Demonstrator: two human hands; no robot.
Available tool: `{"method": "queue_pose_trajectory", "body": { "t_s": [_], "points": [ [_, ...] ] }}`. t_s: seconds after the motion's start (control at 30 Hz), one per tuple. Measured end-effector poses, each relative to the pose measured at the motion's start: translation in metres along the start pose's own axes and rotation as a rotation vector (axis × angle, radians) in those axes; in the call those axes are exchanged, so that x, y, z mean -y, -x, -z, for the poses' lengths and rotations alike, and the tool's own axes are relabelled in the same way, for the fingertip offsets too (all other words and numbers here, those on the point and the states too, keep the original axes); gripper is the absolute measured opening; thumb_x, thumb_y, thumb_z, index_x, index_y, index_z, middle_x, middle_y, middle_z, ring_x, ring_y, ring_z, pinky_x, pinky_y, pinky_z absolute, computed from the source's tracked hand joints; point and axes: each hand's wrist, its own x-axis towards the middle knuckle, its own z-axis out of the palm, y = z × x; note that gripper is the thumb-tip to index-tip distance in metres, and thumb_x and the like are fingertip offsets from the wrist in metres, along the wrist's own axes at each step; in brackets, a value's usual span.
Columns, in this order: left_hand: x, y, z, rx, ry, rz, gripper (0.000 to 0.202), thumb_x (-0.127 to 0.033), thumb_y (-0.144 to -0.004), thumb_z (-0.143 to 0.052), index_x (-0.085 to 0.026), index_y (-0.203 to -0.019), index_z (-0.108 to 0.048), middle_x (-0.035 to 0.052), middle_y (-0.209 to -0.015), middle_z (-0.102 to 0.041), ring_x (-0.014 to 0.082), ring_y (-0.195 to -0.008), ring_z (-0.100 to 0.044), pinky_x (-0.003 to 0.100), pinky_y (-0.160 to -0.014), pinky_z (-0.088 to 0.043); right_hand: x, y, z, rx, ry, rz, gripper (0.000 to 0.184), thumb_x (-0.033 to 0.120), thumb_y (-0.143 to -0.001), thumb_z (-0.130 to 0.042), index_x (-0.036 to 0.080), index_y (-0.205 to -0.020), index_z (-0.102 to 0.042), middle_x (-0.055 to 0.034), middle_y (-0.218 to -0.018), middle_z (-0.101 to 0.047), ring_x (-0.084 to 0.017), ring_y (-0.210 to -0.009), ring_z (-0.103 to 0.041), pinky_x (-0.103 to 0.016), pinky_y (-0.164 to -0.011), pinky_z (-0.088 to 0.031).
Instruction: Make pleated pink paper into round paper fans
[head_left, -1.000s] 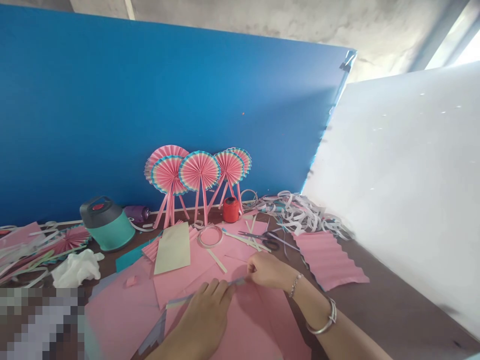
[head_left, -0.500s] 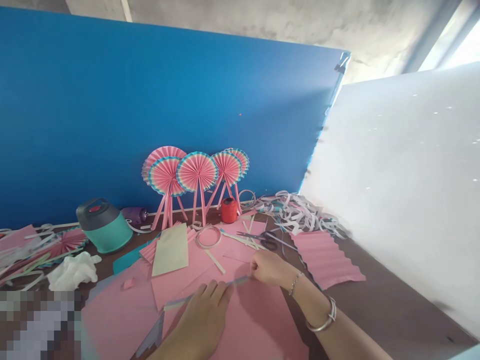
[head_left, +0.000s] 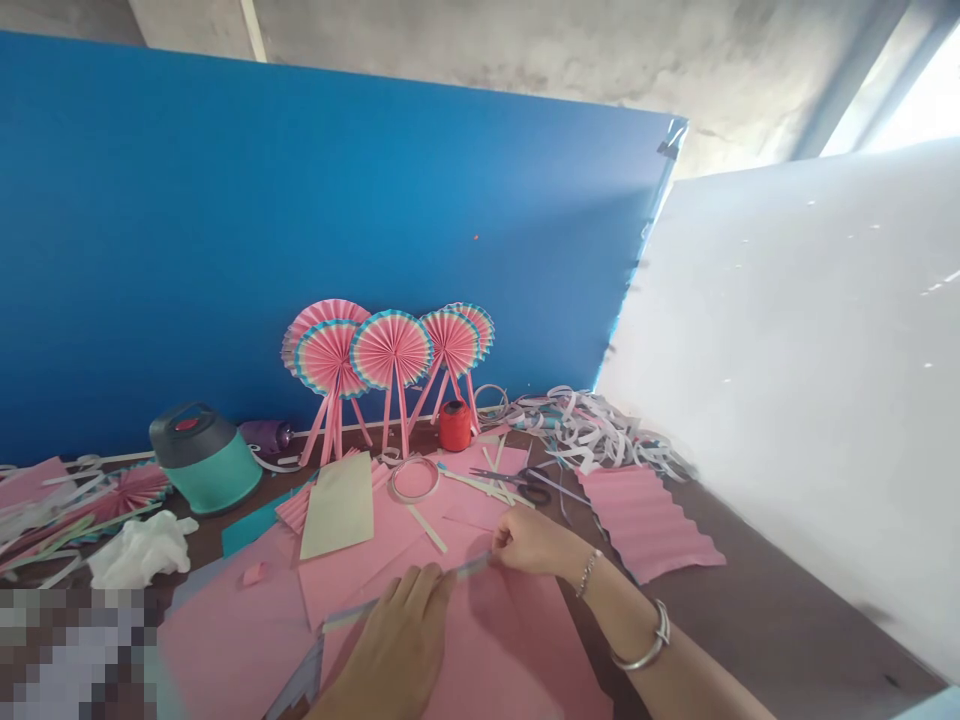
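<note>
The person's R hand (head_left: 527,540) is pinching the far end of a thin pale-blue paper strip (head_left: 349,613) between its fingertips, w/ the L hand (head_left: 397,640) lying flat, unclenched, across the strip's middle. The strip's resting on a large pink paper sheet (head_left: 517,660), w/ black-handled steel scissors (head_left: 517,481) lying further off, and a pleated pink paper sheet (head_left: 645,522) sitting to the right.

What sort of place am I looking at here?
Probably a paper-craft workspace. Finished pink paper fans stand against a blue board, scissors lie on pink sheets, and a heap of cut paper strips sits nearby.
</note>
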Motion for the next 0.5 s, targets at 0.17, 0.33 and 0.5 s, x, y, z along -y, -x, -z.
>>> {"method": "queue_pose_trajectory", "body": {
  "t_s": [0.17,0.33,0.5],
  "points": [
    [0.011,-0.003,-0.007,-0.345,0.17,0.162,0.04,-0.032,-0.092,-0.037,-0.025,-0.131,-0.046,0.0077,-0.13,-0.057,0.0255,-0.122,-0.048,0.044,-0.102,-0.038,0.001,-0.001,0.003,-0.064,-0.172,0.209,0.009,0.023,-0.068,-0.061,0.015,-0.069,-0.065,-0.0001,-0.068,-0.065,-0.013,-0.064,-0.055,-0.02,-0.059,-0.04],
    [0.017,-0.012,0.009,-0.26,0.447,0.256,0.025,-0.031,-0.089,-0.041,-0.025,-0.102,-0.062,0.0025,-0.088,-0.066,0.0195,-0.086,-0.061,0.036,-0.083,-0.046,0.008,0.002,0.004,-0.14,-0.207,0.272,0.005,0.021,-0.069,-0.062,0.016,-0.07,-0.064,-0.0011,-0.074,-0.066,-0.014,-0.072,-0.057,-0.022,-0.066,-0.042],
    [0.018,-0.015,0.016,-0.23,0.542,0.264,0.018,-0.027,-0.085,-0.045,-0.024,-0.077,-0.061,0.0005,-0.083,-0.065,0.0184,-0.083,-0.059,0.034,-0.08,-0.042,0.006,0.0,0.002,-0.123,-0.25,0.279,0.009,0.024,-0.071,-0.064,0.015,-0.07,-0.066,-0.0007,-0.071,-0.065,-0.013,-0.067,-0.055,-0.022,-0.062,-0.04]
  ]
}}
